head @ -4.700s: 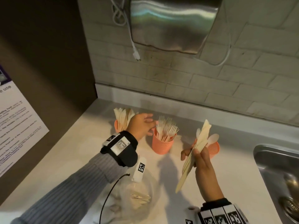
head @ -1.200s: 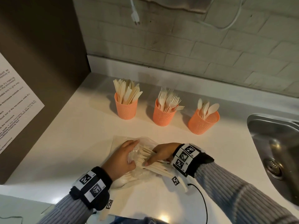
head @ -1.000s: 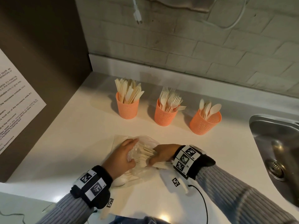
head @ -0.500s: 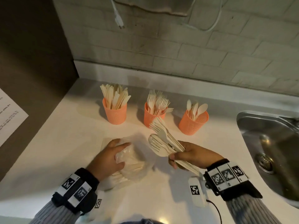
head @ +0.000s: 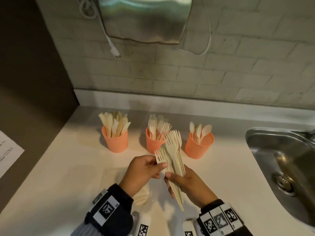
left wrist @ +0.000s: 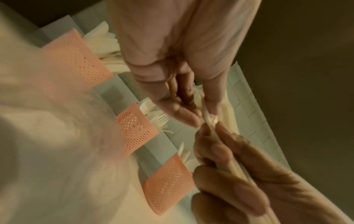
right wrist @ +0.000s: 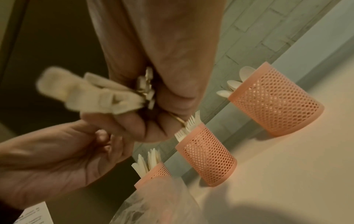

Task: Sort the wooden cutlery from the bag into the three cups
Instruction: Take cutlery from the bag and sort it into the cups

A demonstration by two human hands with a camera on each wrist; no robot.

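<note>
Three orange mesh cups stand in a row at the back of the counter: the knife cup (head: 115, 141), the fork cup (head: 153, 143) and the spoon cup (head: 199, 147). In front of them my right hand (head: 171, 178) grips a bundle of wooden forks (head: 173, 150) by the handles, tines up. My left hand (head: 159, 165) pinches one fork (head: 160, 158) at the left side of the bundle. The clear plastic bag (head: 141, 197) lies on the counter under both hands. The right wrist view shows the handle ends (right wrist: 145, 91) inside my fist.
A steel sink (head: 281, 167) is sunk into the counter at the right. A metal dispenser (head: 144, 19) and a dangling white cable with plug (head: 115, 53) hang on the brick wall. A dark panel with a paper sheet (head: 8, 159) closes off the left.
My right hand pulled a bundle of forks out of the bag and raised it. My left hand let go of the bag and came up to pinch one fork.
</note>
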